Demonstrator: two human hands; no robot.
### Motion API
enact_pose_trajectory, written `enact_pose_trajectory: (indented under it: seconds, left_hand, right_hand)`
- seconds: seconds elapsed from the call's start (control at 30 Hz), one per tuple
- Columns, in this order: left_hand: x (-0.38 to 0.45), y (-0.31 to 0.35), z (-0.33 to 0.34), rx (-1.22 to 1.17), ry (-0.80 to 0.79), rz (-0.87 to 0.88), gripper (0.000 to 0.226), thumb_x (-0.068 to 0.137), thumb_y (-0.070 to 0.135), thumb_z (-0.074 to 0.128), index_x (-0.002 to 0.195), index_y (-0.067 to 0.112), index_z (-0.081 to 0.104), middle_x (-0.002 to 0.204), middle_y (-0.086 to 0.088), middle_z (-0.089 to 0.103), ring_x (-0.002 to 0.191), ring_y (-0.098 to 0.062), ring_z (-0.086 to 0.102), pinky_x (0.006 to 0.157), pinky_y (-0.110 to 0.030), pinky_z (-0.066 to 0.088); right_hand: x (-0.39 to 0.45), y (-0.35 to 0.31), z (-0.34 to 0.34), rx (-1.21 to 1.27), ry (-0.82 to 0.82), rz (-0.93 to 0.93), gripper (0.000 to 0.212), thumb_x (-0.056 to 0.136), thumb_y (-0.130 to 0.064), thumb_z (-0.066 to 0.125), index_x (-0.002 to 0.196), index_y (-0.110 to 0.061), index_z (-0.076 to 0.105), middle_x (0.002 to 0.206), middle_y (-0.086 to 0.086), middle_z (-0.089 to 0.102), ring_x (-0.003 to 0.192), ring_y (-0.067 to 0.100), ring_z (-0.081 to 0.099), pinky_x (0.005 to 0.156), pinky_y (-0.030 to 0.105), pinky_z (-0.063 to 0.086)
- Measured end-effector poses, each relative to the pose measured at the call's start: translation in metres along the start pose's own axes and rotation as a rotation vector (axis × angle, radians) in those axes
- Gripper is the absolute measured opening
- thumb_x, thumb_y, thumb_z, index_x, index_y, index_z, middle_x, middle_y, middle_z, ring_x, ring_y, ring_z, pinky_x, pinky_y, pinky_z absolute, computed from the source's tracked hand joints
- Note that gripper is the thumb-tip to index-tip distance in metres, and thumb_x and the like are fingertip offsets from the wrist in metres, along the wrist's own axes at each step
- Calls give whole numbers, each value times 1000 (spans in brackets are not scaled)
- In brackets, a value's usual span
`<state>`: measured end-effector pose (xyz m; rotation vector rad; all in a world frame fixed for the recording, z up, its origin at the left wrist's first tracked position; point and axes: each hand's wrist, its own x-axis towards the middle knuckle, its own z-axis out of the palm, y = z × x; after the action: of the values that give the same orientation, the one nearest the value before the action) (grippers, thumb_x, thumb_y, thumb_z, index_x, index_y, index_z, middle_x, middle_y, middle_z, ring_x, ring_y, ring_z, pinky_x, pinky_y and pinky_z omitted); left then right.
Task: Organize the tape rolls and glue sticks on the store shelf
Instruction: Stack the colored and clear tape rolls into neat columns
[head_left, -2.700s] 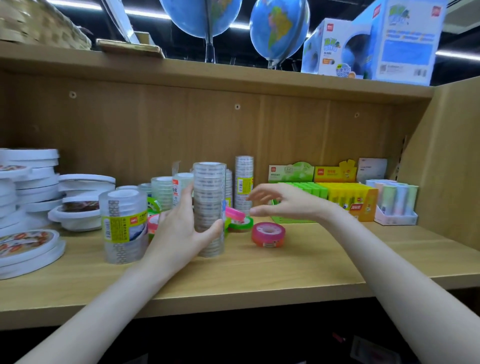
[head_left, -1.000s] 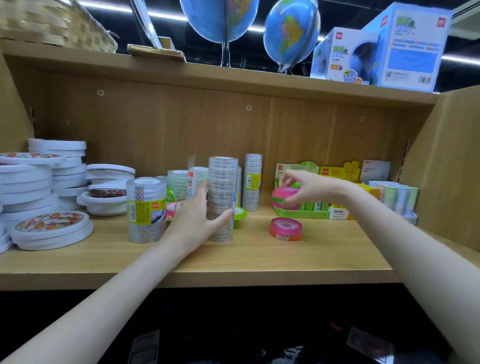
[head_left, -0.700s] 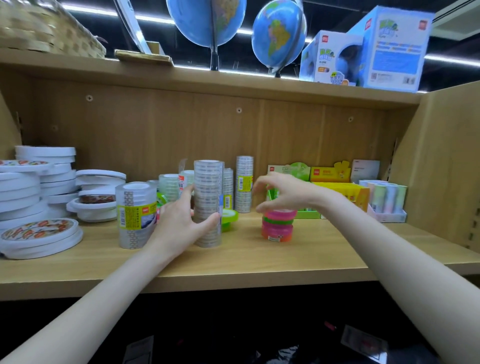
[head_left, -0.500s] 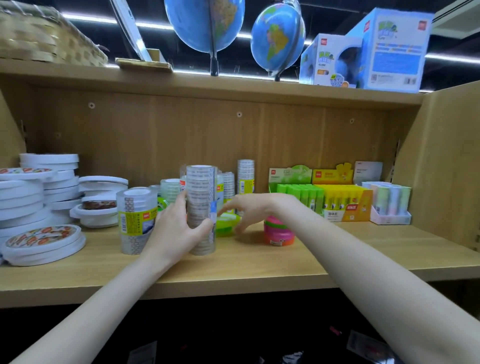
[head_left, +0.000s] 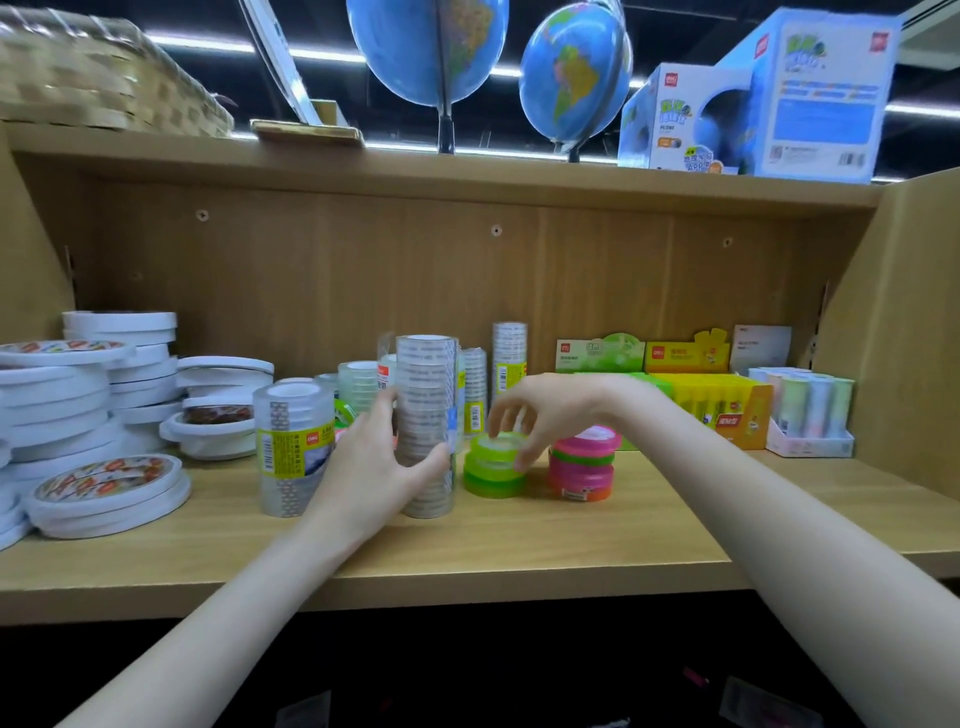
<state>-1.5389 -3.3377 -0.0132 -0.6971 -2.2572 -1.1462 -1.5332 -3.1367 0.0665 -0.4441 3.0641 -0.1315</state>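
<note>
Partly, left hand (head_left: 374, 462) hides clear tape stack (head_left: 427, 415).

I have one view only, from the head camera, so nothing overlaps with another. It looks forward and slightly down, straight into a wooden shelf bay (head_left: 519, 525), close enough that both forearms run in from the bottom edge. The wide lens bows the side panels outward. The upper board (head_left: 467, 171) crosses near the top of the frame, with globes (head_left: 431, 52) above it cut off by the edge.
</note>
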Motion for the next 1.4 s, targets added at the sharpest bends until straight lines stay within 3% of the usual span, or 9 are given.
enact_pose_trajectory:
  seconds: [0.27,0.43,0.63,0.7,0.83,0.93,1.1,1.2,1.4]
  left_hand:
    - [7,-1,-2,31,-53,15,65,78,40,69,132,22,38,114,10,54,98,-10,53,85,-25,42]
    - [25,3,2,118,-73,-33,67,72,43,75,126,18,45,118,1,63,101,-18,61,88,-37,48]
    - [59,3,16,147,-165,-30,60,70,36,79,120,15,52,115,-4,65,105,-20,61,89,-35,48]
    - [67,2,22,112,-204,-11,59,71,34,79,121,15,52,115,-3,65,103,-18,61,90,-36,49]
    - [72,-3,31,100,-218,43,56,76,32,74,125,17,51,118,-2,63,106,-16,60,91,-34,48]
    - [69,-8,29,171,-168,138,51,81,35,68,126,17,51,121,0,61,110,-16,56,87,-25,43]
    - [65,-11,33,340,30,384,37,85,24,62,119,11,56,115,-5,60,108,-26,54,90,-35,42]
    - [74,-8,39,563,184,510,39,59,19,75,97,12,67,101,-6,65,90,-31,62,73,-37,47]
    - [83,-13,49,810,162,423,50,37,18,82,85,12,70,107,-11,67,92,-34,63,80,-39,28]
  right_hand:
    - [-1,5,0,50,-95,7,35,77,-31,73,109,-30,58,108,-15,55,107,9,53,95,31,45]
    - [-9,4,-6,-12,-100,13,34,78,-35,72,110,-28,62,113,-10,59,111,12,54,95,32,46]
    - [-17,17,-21,556,420,-176,43,88,0,58,124,-20,49,119,7,58,104,19,61,92,25,49]
    - [-10,14,-18,541,428,-200,49,88,4,54,129,-21,44,120,4,53,102,15,60,89,22,49]
    - [13,11,-6,474,446,-177,47,85,-9,64,124,-26,45,123,-2,53,112,14,54,94,35,49]
    - [24,9,0,506,507,-170,46,80,-13,71,112,-29,42,112,-5,55,94,10,55,83,29,49]
    - [20,25,-17,602,492,-69,40,75,-7,75,102,-15,47,97,14,65,82,17,61,76,36,54]
    - [17,43,-31,421,519,82,40,74,-13,77,103,-14,49,88,3,62,79,15,59,72,29,51]
    - [40,70,-21,47,596,246,50,72,-23,78,110,-11,47,100,10,62,90,24,53,72,31,40]
